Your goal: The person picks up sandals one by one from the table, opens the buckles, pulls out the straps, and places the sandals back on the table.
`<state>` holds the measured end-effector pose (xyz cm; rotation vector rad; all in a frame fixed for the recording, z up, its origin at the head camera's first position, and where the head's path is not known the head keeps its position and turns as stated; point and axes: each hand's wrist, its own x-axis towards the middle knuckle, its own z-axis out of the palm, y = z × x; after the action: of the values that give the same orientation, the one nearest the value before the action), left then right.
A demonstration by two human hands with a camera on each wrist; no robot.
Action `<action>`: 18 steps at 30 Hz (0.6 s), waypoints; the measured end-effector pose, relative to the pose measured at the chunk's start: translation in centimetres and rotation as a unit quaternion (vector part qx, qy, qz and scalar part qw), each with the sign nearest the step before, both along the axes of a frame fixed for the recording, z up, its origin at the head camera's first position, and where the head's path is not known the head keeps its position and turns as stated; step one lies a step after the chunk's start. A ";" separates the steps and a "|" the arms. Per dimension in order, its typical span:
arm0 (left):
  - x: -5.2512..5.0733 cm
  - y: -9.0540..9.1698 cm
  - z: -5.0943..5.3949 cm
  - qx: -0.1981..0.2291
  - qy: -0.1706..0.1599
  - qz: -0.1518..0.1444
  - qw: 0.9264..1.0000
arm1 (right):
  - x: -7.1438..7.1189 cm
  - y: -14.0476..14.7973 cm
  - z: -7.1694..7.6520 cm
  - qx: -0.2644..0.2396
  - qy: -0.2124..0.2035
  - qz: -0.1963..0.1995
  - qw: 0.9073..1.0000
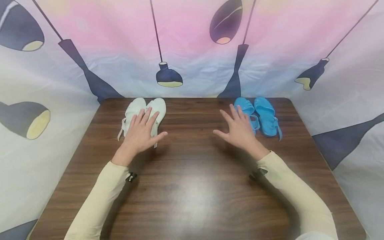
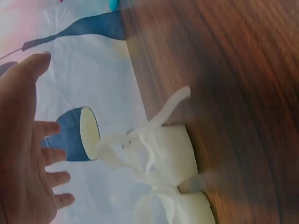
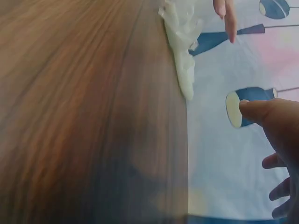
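Note:
Two pairs of sandals lie at the far side of the table. The pale, whitish pair (image 1: 160, 106) is on the left, its straps (image 2: 172, 106) loose in the left wrist view. My left hand (image 1: 140, 134) hovers above that pair with fingers spread and holds nothing. On the right is the blue pair (image 1: 266, 117). Over its left sandal my right hand (image 1: 241, 130) is held, fingers apart, covering part of it. In the right wrist view the pale sandals (image 3: 181, 56) appear at the table's edge, while the blue ones are out of sight.
The dark wood-grain table (image 1: 192, 160) has rounded far corners. A cloth backdrop (image 1: 192, 76) printed with hanging lamps stands right behind it and along both sides. Small dark devices (image 1: 131, 177) are strapped at both wrists.

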<state>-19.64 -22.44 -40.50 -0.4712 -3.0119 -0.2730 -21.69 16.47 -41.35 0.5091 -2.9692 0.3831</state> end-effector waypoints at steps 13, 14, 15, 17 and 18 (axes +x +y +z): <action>-2.4 -3.3 0.1 0.048 0.000 -0.032 0.998 | -1.7 -7.3 0.1 -0.049 -0.035 0.082 0.995; -2.6 -3.5 0.0 0.055 0.001 -0.035 0.998 | -1.8 -7.9 0.0 -0.054 -0.038 0.085 0.994; -2.9 -3.8 0.0 0.060 0.002 -0.037 0.997 | -1.9 -8.5 -0.1 -0.062 -0.042 0.088 0.993; -3.3 -4.3 -0.2 0.070 0.002 -0.039 0.997 | -2.2 -9.8 -0.2 -0.074 -0.047 0.095 0.992; -3.5 -4.6 -0.3 0.072 0.002 -0.040 0.997 | -2.3 -10.4 -0.3 -0.081 -0.051 0.098 0.991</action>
<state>-23.16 -27.01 -40.81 -0.5789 -2.9451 -0.4903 -24.00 6.10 -41.68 0.7848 -2.9570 0.6823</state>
